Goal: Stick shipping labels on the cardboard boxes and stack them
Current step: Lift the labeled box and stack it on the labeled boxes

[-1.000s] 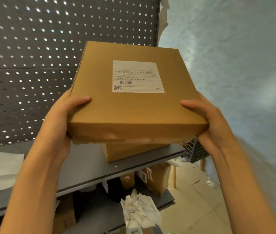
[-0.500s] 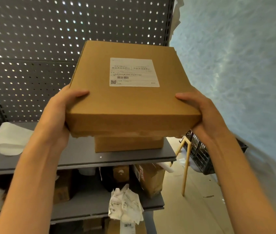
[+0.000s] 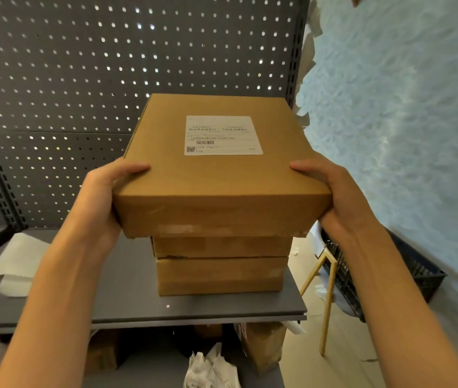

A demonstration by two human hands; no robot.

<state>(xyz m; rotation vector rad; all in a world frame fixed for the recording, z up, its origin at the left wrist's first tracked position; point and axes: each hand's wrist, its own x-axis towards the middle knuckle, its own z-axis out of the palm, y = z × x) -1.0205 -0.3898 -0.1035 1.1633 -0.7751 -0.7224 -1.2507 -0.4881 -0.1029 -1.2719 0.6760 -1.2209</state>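
Left hand (image 3: 101, 197) grips the left side of the labelled cardboard box (image 3: 219, 177), thumb hooked over the top edge; the fingers run out of sight below. Right hand (image 3: 337, 197) grips the right side the same way. The box sits at frame centre, directly over two stacked cardboard boxes (image 3: 221, 264); whether its underside already touches the upper one cannot be told.

Shipping label (image 3: 223, 135) lies flat on the lid, toward the far right, with no lifted corner visible.

Handling assessment: the carton appears rigid, with crisp edges and no sag across its span, and it is probably light to moderate in weight. Plain cardboard gives fair grip. The opposed side hold near the front corners looks sound. The front wall shows scuffs and tape remnants, and the flap edge there is slightly ragged, so it is better not to pull on it.

Surface: a grey shelf board (image 3: 127, 303), flat, carrying the stack near its right end. White paper sheets (image 3: 17, 264) lie at middle left. A perforated back panel (image 3: 68, 93) fills the upper left.

Surroundings: a pale blue textured wall (image 3: 404, 121) occupies the right. A black crate (image 3: 362, 281) and a wooden stand leg (image 3: 327, 298) are at lower right. Crumpled paper (image 3: 211, 371) sits at bottom centre.
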